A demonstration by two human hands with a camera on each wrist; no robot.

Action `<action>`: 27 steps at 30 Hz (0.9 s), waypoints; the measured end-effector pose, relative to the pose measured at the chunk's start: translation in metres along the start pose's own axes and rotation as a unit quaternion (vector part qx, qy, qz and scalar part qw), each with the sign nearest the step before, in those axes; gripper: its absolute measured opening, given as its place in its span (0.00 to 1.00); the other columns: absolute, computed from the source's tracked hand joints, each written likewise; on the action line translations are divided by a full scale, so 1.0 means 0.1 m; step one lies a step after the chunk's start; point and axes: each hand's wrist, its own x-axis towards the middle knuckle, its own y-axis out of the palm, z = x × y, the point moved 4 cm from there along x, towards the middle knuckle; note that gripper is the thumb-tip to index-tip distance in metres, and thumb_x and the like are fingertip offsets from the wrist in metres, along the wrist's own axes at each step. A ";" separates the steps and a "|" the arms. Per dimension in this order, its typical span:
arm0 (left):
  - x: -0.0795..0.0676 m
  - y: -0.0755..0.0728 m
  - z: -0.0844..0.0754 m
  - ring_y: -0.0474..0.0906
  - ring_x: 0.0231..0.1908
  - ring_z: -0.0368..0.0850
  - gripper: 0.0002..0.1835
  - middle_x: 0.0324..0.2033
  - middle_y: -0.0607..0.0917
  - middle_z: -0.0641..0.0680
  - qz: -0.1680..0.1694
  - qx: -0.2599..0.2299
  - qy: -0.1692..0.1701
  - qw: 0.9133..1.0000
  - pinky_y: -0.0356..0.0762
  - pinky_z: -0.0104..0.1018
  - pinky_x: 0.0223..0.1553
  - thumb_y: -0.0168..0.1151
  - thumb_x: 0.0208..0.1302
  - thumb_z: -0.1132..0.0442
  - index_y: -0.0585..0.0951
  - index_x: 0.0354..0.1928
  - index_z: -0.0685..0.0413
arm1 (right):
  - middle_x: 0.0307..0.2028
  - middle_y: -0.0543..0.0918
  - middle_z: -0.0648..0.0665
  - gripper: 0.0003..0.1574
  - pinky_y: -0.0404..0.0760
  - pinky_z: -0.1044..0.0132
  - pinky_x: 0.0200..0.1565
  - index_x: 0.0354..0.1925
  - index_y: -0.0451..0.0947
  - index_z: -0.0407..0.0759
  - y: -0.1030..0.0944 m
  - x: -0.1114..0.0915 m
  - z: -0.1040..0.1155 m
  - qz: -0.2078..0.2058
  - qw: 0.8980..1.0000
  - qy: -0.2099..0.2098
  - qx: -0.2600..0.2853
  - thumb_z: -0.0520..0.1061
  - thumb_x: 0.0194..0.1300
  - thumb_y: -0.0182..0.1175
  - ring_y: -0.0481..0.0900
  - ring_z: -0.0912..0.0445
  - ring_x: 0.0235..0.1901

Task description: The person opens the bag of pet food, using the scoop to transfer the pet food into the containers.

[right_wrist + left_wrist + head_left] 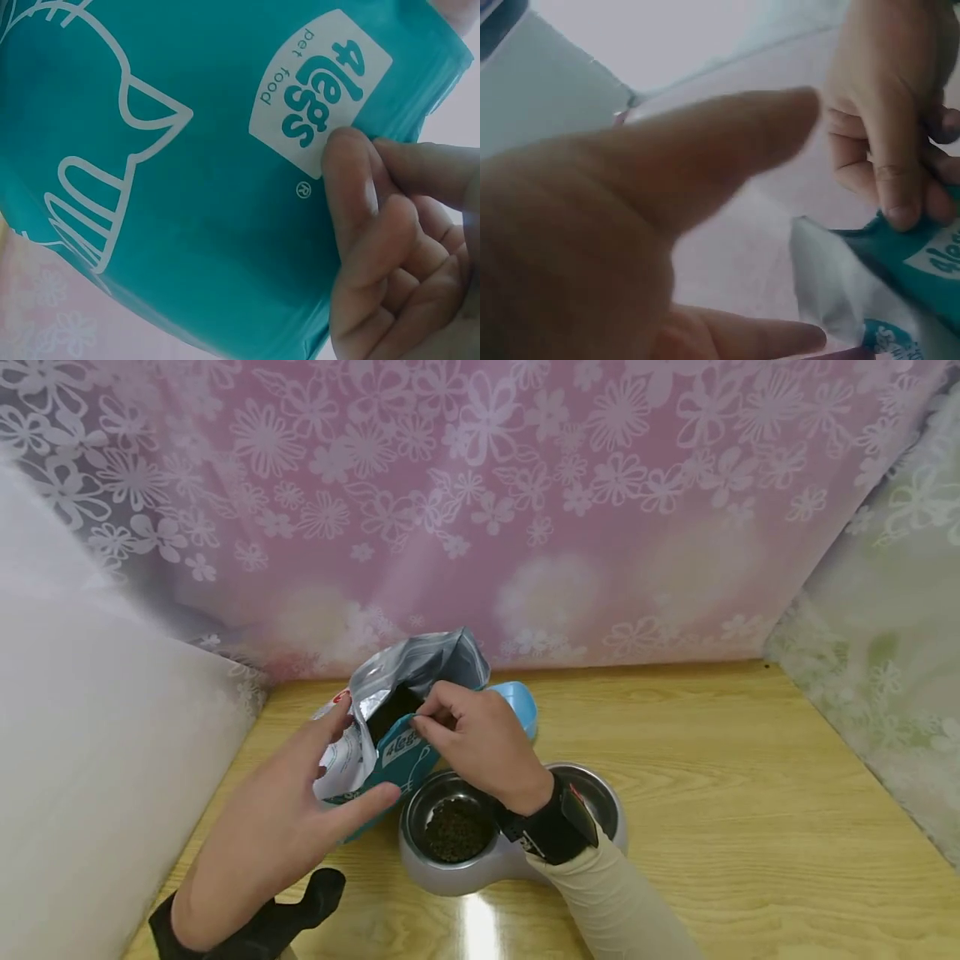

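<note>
A teal and white pet food bag (408, 772) stands tilted with its silver mouth open and dark contents inside. My right hand (487, 743) pinches the front edge of that mouth between thumb and fingers; the right wrist view shows the pinch beside the "4legs" label (315, 97). At the bag's left side is my left hand (281, 818), fingertips against the white side panel and thumb stretched out in front. In the left wrist view the left thumb (720, 139) points straight, apart from the bag.
Just right of the bag is a grey double pet bowl (450, 883) with brown kibble (457, 831) in its left dish; my right wrist overlaps its middle. A light blue plastic object (521, 703) lies behind. Floral cloth (525, 527) hangs along the wooden table's (750, 827) back edge.
</note>
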 end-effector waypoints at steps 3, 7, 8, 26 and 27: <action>0.00 0.03 -0.02 0.77 0.51 0.57 0.53 0.66 0.67 0.56 -0.007 0.062 -0.009 0.998 0.73 0.52 0.44 0.53 0.53 0.24 0.58 0.74 0.49 | 0.26 0.79 0.62 0.02 0.70 0.70 0.24 0.33 0.79 0.52 0.02 0.03 0.03 -0.006 1.000 -0.004 -0.005 0.46 0.65 0.62 0.74 0.70 0.24; 0.02 0.06 -0.01 0.78 0.48 0.59 0.44 0.57 0.77 0.60 -0.047 0.095 0.005 0.994 0.74 0.51 0.39 0.60 0.58 0.34 0.68 0.68 0.57 | 0.25 0.79 0.63 0.03 0.70 0.71 0.23 0.33 0.79 0.53 0.06 0.03 0.06 -0.011 1.000 -0.006 -0.012 0.46 0.65 0.62 0.73 0.71 0.23; 0.02 0.06 -0.01 0.79 0.45 0.58 0.41 0.54 0.79 0.60 -0.057 0.100 0.011 0.993 0.74 0.50 0.36 0.62 0.59 0.38 0.71 0.66 0.58 | 0.25 0.79 0.62 0.03 0.70 0.71 0.23 0.33 0.78 0.54 0.08 0.03 0.07 -0.011 1.000 -0.005 -0.014 0.46 0.65 0.63 0.72 0.71 0.22; 0.19 0.17 -0.07 0.66 0.14 0.40 0.18 0.13 0.69 0.45 -0.185 0.120 0.081 0.972 0.57 0.33 0.14 0.63 0.64 0.51 0.70 0.18 0.45 | 0.27 0.78 0.65 0.02 0.69 0.72 0.24 0.35 0.79 0.53 0.15 0.12 0.12 -0.024 0.996 -0.019 -0.079 0.47 0.66 0.61 0.70 0.70 0.22; 0.19 0.15 -0.05 0.65 0.14 0.40 0.17 0.13 0.71 0.46 -0.192 0.113 0.082 0.971 0.57 0.34 0.14 0.63 0.64 0.52 0.72 0.19 0.46 | 0.28 0.78 0.64 0.02 0.69 0.72 0.25 0.37 0.78 0.52 0.16 0.14 0.13 -0.017 0.996 -0.024 -0.081 0.48 0.67 0.60 0.70 0.70 0.23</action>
